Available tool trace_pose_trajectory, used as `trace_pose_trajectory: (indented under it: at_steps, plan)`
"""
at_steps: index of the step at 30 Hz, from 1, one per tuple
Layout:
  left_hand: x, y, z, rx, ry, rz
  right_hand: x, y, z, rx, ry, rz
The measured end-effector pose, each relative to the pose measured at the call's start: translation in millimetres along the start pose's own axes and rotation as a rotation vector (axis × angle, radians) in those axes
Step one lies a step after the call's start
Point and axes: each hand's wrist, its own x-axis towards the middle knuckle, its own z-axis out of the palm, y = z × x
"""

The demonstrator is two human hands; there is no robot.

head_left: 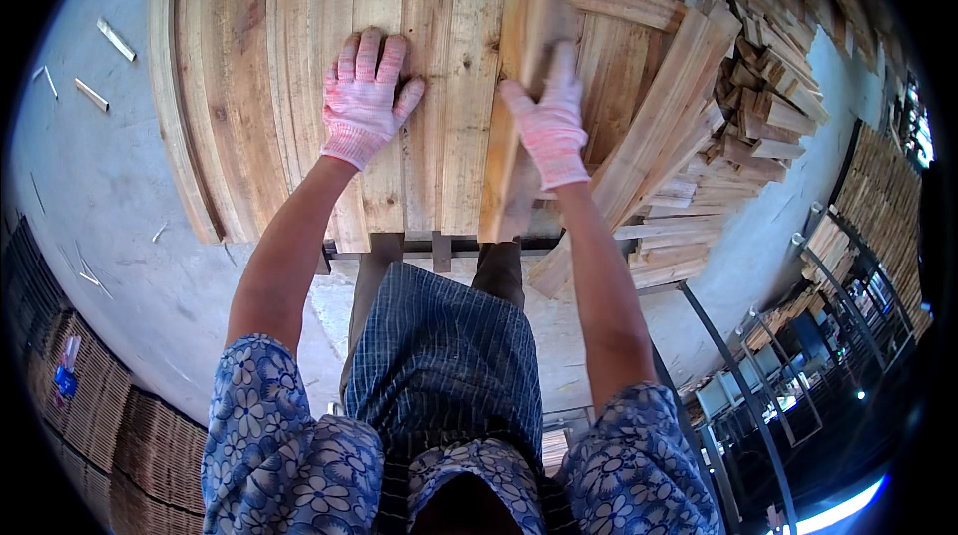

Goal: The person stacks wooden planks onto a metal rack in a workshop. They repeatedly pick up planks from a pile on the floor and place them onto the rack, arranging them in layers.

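Observation:
A row of long wooden boards [289,56] lies side by side in front of me, running away from my body. My left hand [364,101], in a pink and white knit glove, rests flat on these boards with its fingers and thumb apart. Farther right, my right hand [549,121], gloved alike, grips a narrow wooden board [517,181] near the right end of the row. The thumb shows on its left side; the fingers are smeared by motion. That board is blurred too and overlaps its neighbour.
Slanting planks [659,116] lean at the right, beside a heap of short wood offcuts [763,121]. Thin wood scraps [92,94] lie on the grey floor at the left. Stacked slats [878,206] and metal frames [738,385] stand at the far right.

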Motion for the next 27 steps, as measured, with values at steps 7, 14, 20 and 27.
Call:
trace_pose_trajectory:
  at_steps: [7,14,20,27]
  plan:
    - [0.7,3.2,1.5,0.021,-0.005,0.017,39.4,22.2,-6.4,-0.251,0.184,0.116]
    - [-4.2,1.0,5.3,0.049,0.025,0.044,40.8,31.1,-41.7,-0.299,0.067,-0.040]
    - [1.2,5.6,3.5,0.098,0.026,0.018,-10.5,133.7,-120.1,-0.247,0.472,0.399]
    - [44.2,287.9,10.3,-0.608,-0.468,-0.113,-24.5,199.5,-103.4,0.010,0.505,0.664]
